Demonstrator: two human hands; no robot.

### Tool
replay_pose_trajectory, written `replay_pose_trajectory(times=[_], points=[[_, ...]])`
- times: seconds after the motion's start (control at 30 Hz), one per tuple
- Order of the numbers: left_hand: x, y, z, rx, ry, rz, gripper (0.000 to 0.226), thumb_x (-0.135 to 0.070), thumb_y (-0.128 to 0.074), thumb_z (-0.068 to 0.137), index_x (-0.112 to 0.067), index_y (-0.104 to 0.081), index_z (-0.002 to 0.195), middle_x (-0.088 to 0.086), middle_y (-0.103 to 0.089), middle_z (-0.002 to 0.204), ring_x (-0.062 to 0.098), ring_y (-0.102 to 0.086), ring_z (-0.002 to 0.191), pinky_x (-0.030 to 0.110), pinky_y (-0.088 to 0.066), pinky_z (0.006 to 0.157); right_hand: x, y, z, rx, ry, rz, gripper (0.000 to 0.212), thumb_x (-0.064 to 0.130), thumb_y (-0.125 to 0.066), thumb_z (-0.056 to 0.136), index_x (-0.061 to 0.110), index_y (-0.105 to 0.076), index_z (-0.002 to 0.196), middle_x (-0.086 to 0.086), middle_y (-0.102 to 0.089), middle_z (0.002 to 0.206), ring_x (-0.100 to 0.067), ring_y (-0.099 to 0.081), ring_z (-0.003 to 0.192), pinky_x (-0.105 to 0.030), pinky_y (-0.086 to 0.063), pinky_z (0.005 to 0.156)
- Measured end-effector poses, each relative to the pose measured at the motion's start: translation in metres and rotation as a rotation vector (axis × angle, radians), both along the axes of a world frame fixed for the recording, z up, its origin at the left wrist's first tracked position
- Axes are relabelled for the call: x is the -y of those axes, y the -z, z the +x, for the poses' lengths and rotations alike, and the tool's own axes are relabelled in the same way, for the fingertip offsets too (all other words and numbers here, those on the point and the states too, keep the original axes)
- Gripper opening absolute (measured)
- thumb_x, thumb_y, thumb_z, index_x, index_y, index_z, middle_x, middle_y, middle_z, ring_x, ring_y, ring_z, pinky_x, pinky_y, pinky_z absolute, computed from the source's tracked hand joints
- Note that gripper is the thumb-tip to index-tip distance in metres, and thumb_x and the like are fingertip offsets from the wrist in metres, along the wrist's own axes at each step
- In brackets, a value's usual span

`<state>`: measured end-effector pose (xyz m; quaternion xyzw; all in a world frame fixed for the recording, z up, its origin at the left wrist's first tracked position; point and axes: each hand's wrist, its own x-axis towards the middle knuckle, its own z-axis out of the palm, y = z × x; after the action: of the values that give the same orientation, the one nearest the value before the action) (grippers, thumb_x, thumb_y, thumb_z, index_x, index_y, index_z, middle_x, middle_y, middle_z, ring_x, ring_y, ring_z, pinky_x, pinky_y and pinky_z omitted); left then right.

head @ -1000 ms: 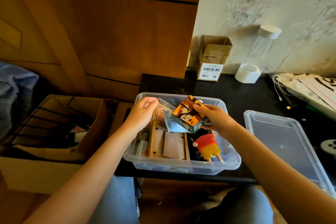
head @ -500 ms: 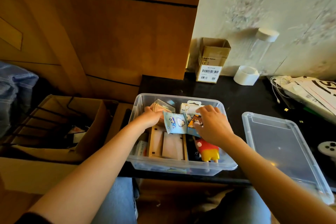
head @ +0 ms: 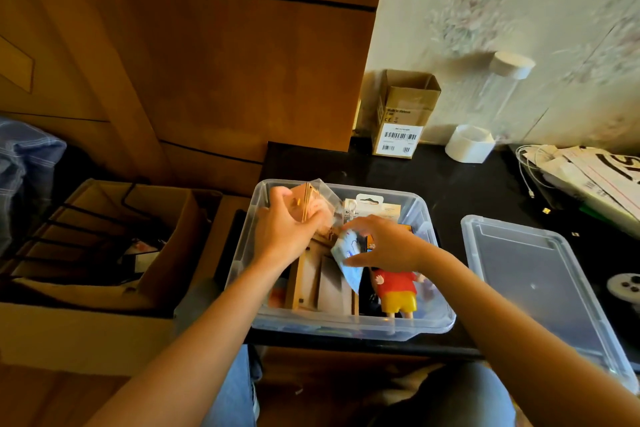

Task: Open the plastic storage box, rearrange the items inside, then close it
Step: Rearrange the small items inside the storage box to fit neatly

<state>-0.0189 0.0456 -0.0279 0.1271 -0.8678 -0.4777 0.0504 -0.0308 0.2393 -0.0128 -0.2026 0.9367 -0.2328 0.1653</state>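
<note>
The clear plastic storage box [head: 349, 326] stands open on the black table's front edge, its lid [head: 540, 288] lying flat to the right. My left hand [head: 284, 229] grips a clear bag of thin wooden pieces [head: 313, 206], lifted above the box's back left corner. My right hand [head: 388, 246] pinches a pale blue packet [head: 346, 258] over the middle of the box. Inside lie a wooden frame piece [head: 318, 281], a toy figure in red shirt and yellow shorts [head: 396, 291] and a carded package [head: 370, 210] at the back. The orange cube is mostly hidden under my right hand.
A small open cardboard box [head: 403, 114], a white tape roll [head: 469, 144] and a clear bottle [head: 502, 83] stand by the wall. Papers and cables [head: 588, 173] lie at the far right. A large cardboard box with a black wire rack [head: 104, 239] sits left of the table.
The orange cube has gone down into the box. My left hand has lifted the bag of wooden pieces from the box. My right hand has let go of the cube and taken the blue packet.
</note>
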Motion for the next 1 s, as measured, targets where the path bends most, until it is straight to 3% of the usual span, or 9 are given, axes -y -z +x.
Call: replay_pose_trajectory(times=[0.2, 0.3, 0.4, 0.5, 0.63, 0.73, 0.8, 0.9, 1.0], points=[[0.006, -0.017, 0.001, -0.129, 0.005, 0.011, 0.049, -0.056, -0.068, 0.070, -0.036, -0.040, 0.105, -0.008, -0.052, 0.108, 0.009, -0.054, 0.091, 0.020, -0.040, 0.057, -0.010, 0.001, -0.003, 0.050, 0.029, -0.091, 0.056, 0.038, -0.070, 0.079, 0.022, -0.048, 0.129, 0.000, -0.057, 0.126, -0.015, -0.056, 0.111, -0.029, -0.049, 0.094], [0.012, -0.028, -0.001, -0.093, -0.050, 0.194, 0.039, -0.050, -0.067, 0.076, -0.035, -0.043, 0.103, -0.012, -0.055, 0.100, 0.001, -0.054, 0.083, 0.022, -0.045, 0.059, -0.012, 0.000, -0.003, 0.117, 0.076, -0.166, 0.060, 0.034, -0.067, 0.081, 0.020, -0.040, 0.133, 0.000, -0.053, 0.129, -0.017, -0.055, 0.114, -0.027, -0.049, 0.091], [0.016, -0.044, -0.001, -0.070, -0.076, 0.516, 0.045, -0.052, -0.067, 0.074, -0.031, -0.049, 0.109, -0.007, -0.056, 0.104, 0.008, -0.059, 0.091, 0.035, -0.057, 0.074, -0.010, -0.012, -0.002, 0.354, 0.257, -0.558, 0.072, 0.049, -0.064, 0.077, 0.028, -0.030, 0.137, 0.000, -0.049, 0.134, -0.017, -0.055, 0.114, -0.026, -0.050, 0.086], [0.011, -0.058, 0.002, -0.027, 0.032, 0.674, 0.065, -0.058, -0.067, 0.060, -0.029, -0.049, 0.116, 0.003, -0.058, 0.113, 0.012, -0.063, 0.096, 0.030, -0.058, 0.069, -0.005, -0.027, -0.005, 0.624, 0.378, -0.900, 0.086, 0.075, -0.058, 0.060, 0.029, -0.040, 0.130, -0.005, -0.056, 0.129, -0.022, -0.059, 0.113, -0.037, -0.052, 0.088], [0.001, -0.053, 0.011, 0.103, 0.282, 0.649, 0.067, -0.053, -0.070, 0.063, -0.026, -0.049, 0.120, 0.001, -0.054, 0.117, 0.016, -0.062, 0.103, 0.039, -0.055, 0.087, -0.002, -0.034, -0.007, 0.595, 0.386, -0.983, 0.057, 0.070, -0.051, 0.074, 0.034, -0.062, 0.116, -0.006, -0.066, 0.117, -0.021, -0.063, 0.106, -0.039, -0.054, 0.086], [0.010, -0.042, 0.006, 0.183, 0.254, 0.733, 0.025, -0.036, -0.054, 0.090, -0.022, -0.053, 0.111, 0.010, -0.061, 0.112, 0.022, -0.061, 0.105, 0.032, -0.050, 0.089, -0.013, -0.035, -0.003, 0.544, 0.466, -0.920, 0.039, 0.063, -0.052, 0.071, 0.037, -0.072, 0.092, -0.004, -0.072, 0.101, -0.016, -0.067, 0.093, -0.030, -0.055, 0.070], [0.020, -0.029, -0.006, 0.208, 0.185, 0.356, 0.021, -0.021, -0.038, 0.100, -0.015, -0.053, 0.114, 0.015, -0.058, 0.114, 0.024, -0.058, 0.103, 0.032, -0.046, 0.086, -0.026, -0.031, -0.002, 0.529, 0.511, -0.862, 0.047, 0.065, -0.051, 0.068, 0.034, -0.070, 0.096, -0.006, -0.071, 0.103, -0.022, -0.064, 0.100, -0.036, -0.053, 0.079], [0.025, -0.006, -0.023, 0.351, 0.361, -0.243, 0.033, -0.009, -0.034, 0.099, -0.010, -0.049, 0.129, 0.015, -0.054, 0.127, 0.026, -0.055, 0.103, 0.035, -0.044, 0.086, -0.035, -0.022, 0.003, 0.510, 0.543, -0.796, 0.056, 0.069, -0.054, 0.067, 0.033, -0.061, 0.110, -0.005, -0.069, 0.108, -0.025, -0.059, 0.108, -0.045, -0.046, 0.093], [0.018, 0.012, -0.036, 0.409, 0.499, -0.549, 0.044, 0.001, -0.041, 0.093, -0.009, -0.046, 0.135, 0.011, -0.045, 0.141, 0.026, -0.048, 0.123, 0.032, -0.041, 0.096, -0.033, -0.016, 0.008, 0.452, 0.596, -0.760, 0.045, 0.068, -0.049, 0.076, 0.038, -0.057, 0.110, -0.003, -0.067, 0.109, -0.022, -0.058, 0.107, -0.041, -0.050, 0.083]])
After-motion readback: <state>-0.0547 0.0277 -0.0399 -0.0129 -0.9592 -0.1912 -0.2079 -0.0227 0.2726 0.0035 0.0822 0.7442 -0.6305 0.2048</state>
